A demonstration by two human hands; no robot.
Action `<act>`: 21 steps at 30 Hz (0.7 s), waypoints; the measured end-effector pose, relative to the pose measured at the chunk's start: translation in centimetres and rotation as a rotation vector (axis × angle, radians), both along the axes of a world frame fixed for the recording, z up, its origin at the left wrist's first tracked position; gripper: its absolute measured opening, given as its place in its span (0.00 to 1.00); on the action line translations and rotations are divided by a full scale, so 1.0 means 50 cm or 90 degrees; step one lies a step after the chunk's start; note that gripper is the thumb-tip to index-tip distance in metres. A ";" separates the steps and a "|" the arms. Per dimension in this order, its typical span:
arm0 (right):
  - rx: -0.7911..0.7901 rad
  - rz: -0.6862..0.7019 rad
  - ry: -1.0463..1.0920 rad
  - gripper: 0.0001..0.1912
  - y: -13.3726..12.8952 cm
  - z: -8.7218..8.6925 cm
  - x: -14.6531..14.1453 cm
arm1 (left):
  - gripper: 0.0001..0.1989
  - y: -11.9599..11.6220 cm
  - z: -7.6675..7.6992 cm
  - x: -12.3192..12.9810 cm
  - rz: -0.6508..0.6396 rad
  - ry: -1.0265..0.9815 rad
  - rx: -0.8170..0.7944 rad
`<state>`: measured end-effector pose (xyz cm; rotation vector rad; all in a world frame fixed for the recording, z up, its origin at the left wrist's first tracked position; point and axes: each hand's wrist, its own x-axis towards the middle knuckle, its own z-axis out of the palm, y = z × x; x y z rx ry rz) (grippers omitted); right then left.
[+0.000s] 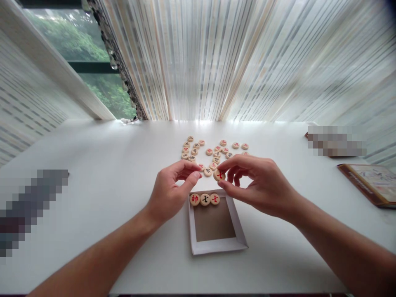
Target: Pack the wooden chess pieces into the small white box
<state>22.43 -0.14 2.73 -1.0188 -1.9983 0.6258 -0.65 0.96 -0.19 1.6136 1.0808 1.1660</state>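
My right hand (256, 181) pinches a round wooden piece (219, 175) with a red character between thumb and fingertips, just above the far edge of a shallow white box (192, 231). My left hand (173, 187) is to the left of it, its thumb and index fingertips slightly apart with nothing seen between them. Its fingertips partly cover a red-marked piece (201, 166). Inside the box, along its far side, three pieces lie in a row: a red one (194, 199), a black one (205, 199) and a red one (215, 199). The box's brown bottom shows below them.
Several round pieces with red or black characters (192, 158) lie scattered on the white table (148, 264) beyond my hands. A brown-edged booklet or box (371, 185) lies at the right. Blurred items are at both sides. Striped curtains (198, 62) hang behind the table.
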 end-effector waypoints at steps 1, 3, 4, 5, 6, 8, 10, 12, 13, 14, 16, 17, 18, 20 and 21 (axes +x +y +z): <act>-0.001 0.003 -0.013 0.05 0.001 0.004 0.003 | 0.06 0.000 0.000 0.000 0.001 0.007 0.003; 0.003 0.002 -0.034 0.04 0.000 0.002 0.008 | 0.07 -0.002 0.000 -0.001 0.006 0.021 0.004; 0.006 -0.003 -0.043 0.04 -0.001 -0.003 0.011 | 0.07 -0.002 0.000 -0.001 0.008 0.027 0.003; 0.009 -0.009 -0.051 0.03 -0.003 -0.010 0.014 | 0.07 -0.002 -0.001 0.000 0.010 0.034 0.002; 0.012 -0.011 -0.061 0.03 -0.006 -0.018 0.016 | 0.07 -0.003 -0.002 0.000 0.011 0.040 0.002; 0.019 -0.003 -0.089 0.03 -0.013 -0.034 0.020 | 0.07 -0.002 -0.004 0.002 0.012 0.049 0.001; 0.024 0.016 -0.116 0.04 -0.020 -0.045 0.022 | 0.06 -0.002 -0.005 0.004 0.013 0.053 -0.001; 0.021 0.037 -0.129 0.05 -0.026 -0.050 0.023 | 0.06 -0.002 -0.005 0.006 0.014 0.055 -0.002; 0.020 0.047 -0.132 0.05 -0.028 -0.052 0.023 | 0.06 -0.002 -0.004 0.007 0.015 0.055 -0.001; 0.018 0.055 -0.137 0.05 -0.029 -0.053 0.024 | 0.06 -0.002 -0.003 0.007 0.014 0.056 0.001; 0.017 0.065 -0.146 0.04 -0.031 -0.056 0.024 | 0.06 -0.001 -0.002 0.008 0.013 0.056 0.003; 0.017 0.066 -0.151 0.04 -0.031 -0.058 0.024 | 0.06 -0.001 -0.002 0.008 0.012 0.056 0.004; 0.016 0.066 -0.155 0.04 -0.031 -0.059 0.024 | 0.06 -0.001 -0.002 0.007 0.010 0.056 0.005; 0.015 0.065 -0.158 0.04 -0.031 -0.062 0.024 | 0.06 -0.001 -0.003 0.006 0.010 0.056 0.007; 0.015 0.066 -0.160 0.04 -0.031 -0.064 0.023 | 0.06 -0.001 -0.004 0.006 0.009 0.058 0.007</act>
